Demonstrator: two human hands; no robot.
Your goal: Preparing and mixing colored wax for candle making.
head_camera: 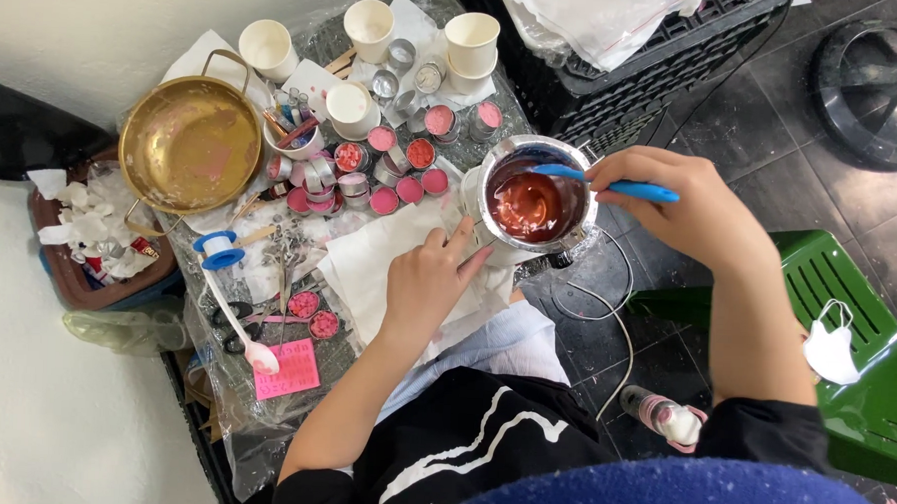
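The right hand [684,206] is gripping a blue-handled stirrer [610,184], fingers closed around it, its tip dipping into a round silver metal pot [533,200] holding swirled reddish-pink liquid. The left hand [430,281] is lying loosely open, holding nothing, on white paper sheets [369,264] just beside the pot on the desk [310,361]. Behind them, small round tins [387,170] filled with pink wax are crowding beside a brass-coloured pan [189,144] smeared with residue.

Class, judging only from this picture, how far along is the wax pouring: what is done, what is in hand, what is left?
Done: several small tins hold set pink wax. In hand: the right hand stirs red liquid in the metal pot with a blue spatula; the left hand rests beside it. Left: some tins look empty.
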